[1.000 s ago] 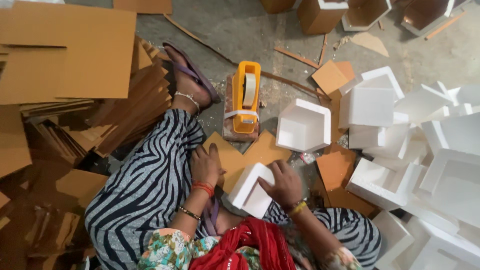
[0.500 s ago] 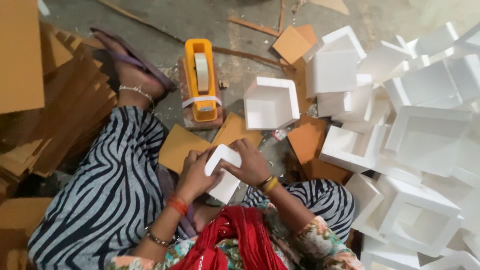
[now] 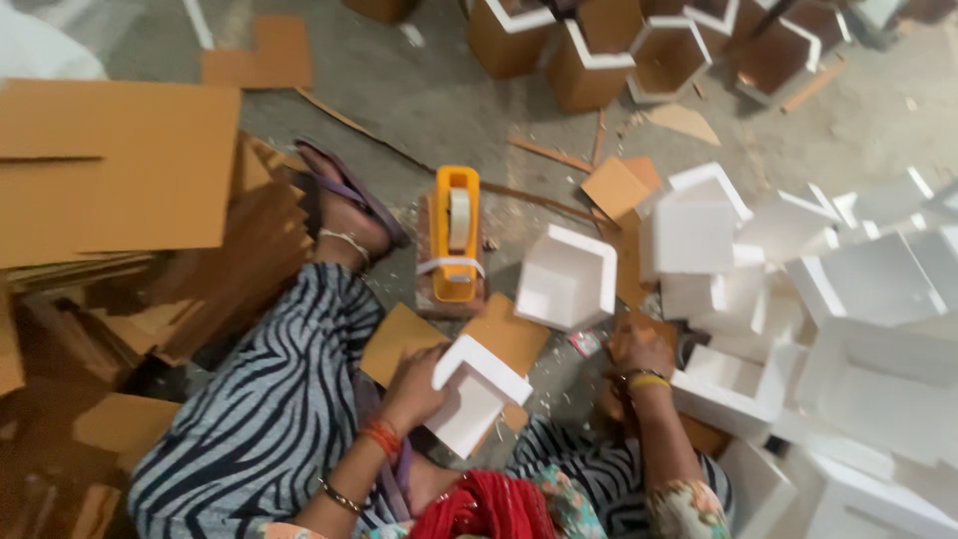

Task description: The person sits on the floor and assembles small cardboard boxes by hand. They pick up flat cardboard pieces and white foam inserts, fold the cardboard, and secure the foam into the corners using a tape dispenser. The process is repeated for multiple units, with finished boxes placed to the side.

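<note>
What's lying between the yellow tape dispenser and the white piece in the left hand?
In the head view, flat brown cardboard pieces lie on the floor between the tape dispenser and the white piece that the left hand holds.

the light is soft and even, coming from above, with no hard shadows on the concrete floor (image 3: 449,90). the white foam boxes (image 3: 878,299) on the right are overexposed, their edges washed out and details lost. the whole frame is smeared by motion blur, strongest toward the right edge and top. the brown cardboard stack (image 3: 120,180) at left falls into dim, muddy shadow below.
</note>
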